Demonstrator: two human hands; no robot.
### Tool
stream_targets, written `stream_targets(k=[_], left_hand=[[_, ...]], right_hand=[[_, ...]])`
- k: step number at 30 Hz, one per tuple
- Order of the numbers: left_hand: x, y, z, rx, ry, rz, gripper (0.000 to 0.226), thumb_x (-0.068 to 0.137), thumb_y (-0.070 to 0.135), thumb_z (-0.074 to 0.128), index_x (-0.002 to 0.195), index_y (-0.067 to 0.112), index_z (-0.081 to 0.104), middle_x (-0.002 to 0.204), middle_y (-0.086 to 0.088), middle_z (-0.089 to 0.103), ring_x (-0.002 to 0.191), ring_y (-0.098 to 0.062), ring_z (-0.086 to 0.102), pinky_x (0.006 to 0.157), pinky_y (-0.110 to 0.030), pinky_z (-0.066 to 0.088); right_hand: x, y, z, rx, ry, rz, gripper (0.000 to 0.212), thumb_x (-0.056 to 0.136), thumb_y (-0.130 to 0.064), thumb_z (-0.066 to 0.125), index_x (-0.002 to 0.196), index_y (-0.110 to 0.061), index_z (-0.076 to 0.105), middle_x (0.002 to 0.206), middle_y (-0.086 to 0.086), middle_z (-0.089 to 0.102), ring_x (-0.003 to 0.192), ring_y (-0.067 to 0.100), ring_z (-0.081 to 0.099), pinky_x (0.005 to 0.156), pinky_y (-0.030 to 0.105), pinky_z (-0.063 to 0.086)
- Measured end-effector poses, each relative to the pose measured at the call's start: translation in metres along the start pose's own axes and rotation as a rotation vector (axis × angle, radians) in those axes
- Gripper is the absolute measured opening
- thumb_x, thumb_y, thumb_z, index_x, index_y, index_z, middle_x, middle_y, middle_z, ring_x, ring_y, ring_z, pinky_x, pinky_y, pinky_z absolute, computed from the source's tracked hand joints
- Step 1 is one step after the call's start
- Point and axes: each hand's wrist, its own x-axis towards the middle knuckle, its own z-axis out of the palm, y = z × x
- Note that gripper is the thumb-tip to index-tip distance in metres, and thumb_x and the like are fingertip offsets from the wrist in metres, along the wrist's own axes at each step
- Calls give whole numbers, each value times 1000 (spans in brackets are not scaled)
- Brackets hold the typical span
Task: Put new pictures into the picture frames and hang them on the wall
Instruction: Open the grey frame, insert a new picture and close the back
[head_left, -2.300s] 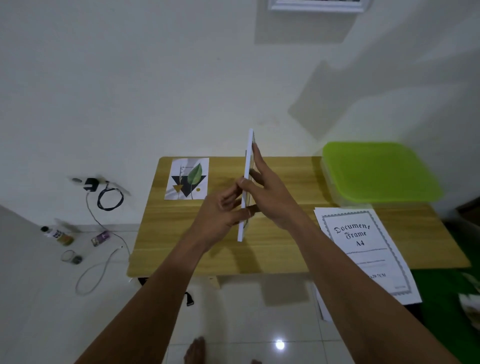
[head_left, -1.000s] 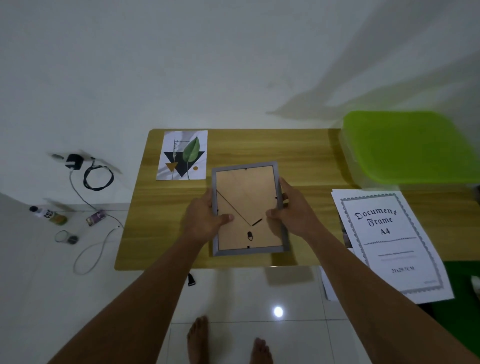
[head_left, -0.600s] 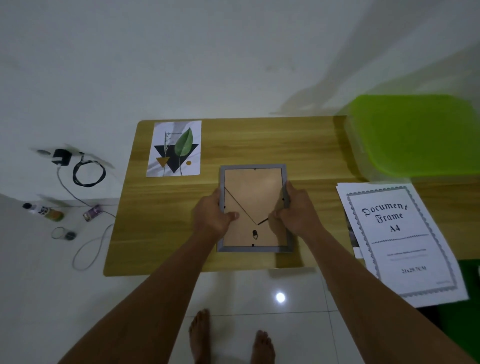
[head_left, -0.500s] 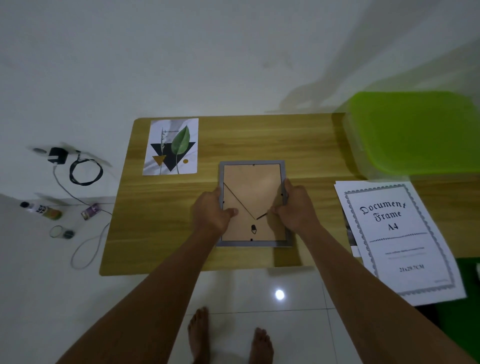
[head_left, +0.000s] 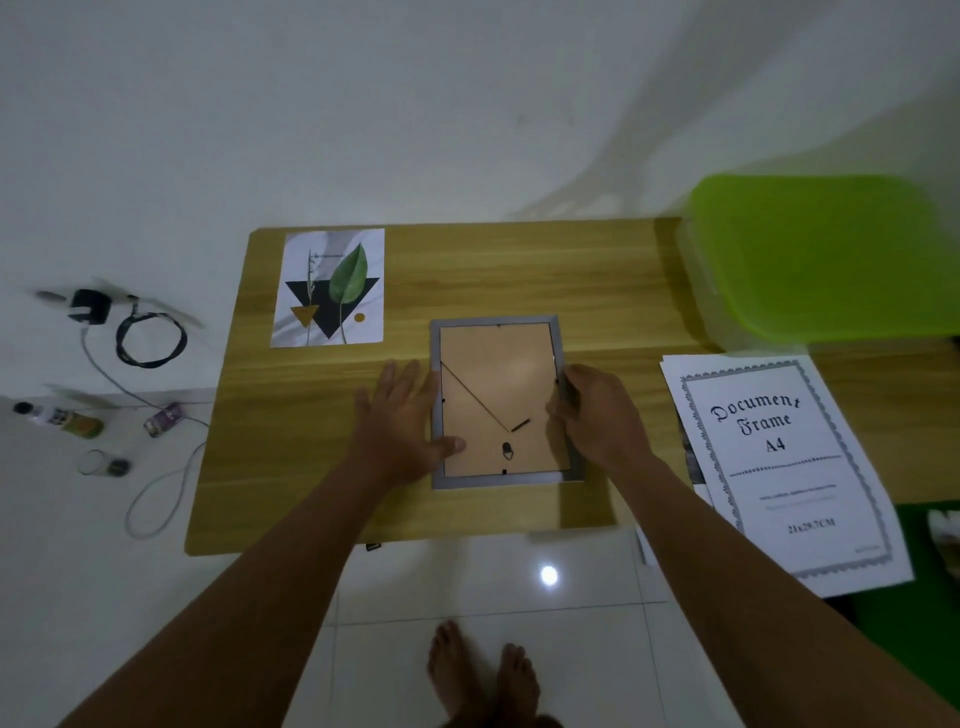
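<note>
Head view: grey-rimmed picture frame (head_left: 498, 384) lies face down, brown backing up, mid wooden bench (head_left: 519, 270), probably so its back can be opened. Left grip (head_left: 400, 421) flat, fingers straight, steadies the left edge. Right grip (head_left: 597, 415) curls round the right rim.

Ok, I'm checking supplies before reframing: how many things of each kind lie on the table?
picture frame: 1
printed sheets in full view: 2, leaf print and A4 sheet
green-lidded box: 1
Total: 4, not counting edges peeking from under the A4 sheet.
</note>
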Motion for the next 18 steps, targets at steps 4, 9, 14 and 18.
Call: stream_targets(k=[4,9,14,18], left_hand=[[5,-12,-3,74,-184,20,117,73,82,52,155,29,-12,162,0,-20,148,-26,-20,115,-60,-5],[14,-14,-9,99,-205,81,124,69,83,54,153,29,-18,160,-4,-26,147,-27,-23,116,-59,-5],[21,-13,-10,111,-262,59,131,66,82,60,152,27,-22,158,-4,-30,146,-29,-24,115,-62,-4],[24,-10,-10,91,-285,36,134,65,78,65,151,27,-23,158,-2,-30,146,-29,-25,114,-62,-4]], right_hand=[[2,-1,3,-11,-17,-4,6,88,-6,57,94,-8,56,96,7,56,88,28,55,72,37,44],[0,-4,3,-34,21,19,25,100,-22,53,120,-9,60,116,8,61,110,32,52,98,52,42],[10,0,10,26,215,21,17,97,-26,59,106,-15,67,101,3,67,91,22,62,87,50,50],[12,-3,13,33,304,61,13,96,-23,59,98,-16,69,91,1,70,78,19,64,81,48,53]])
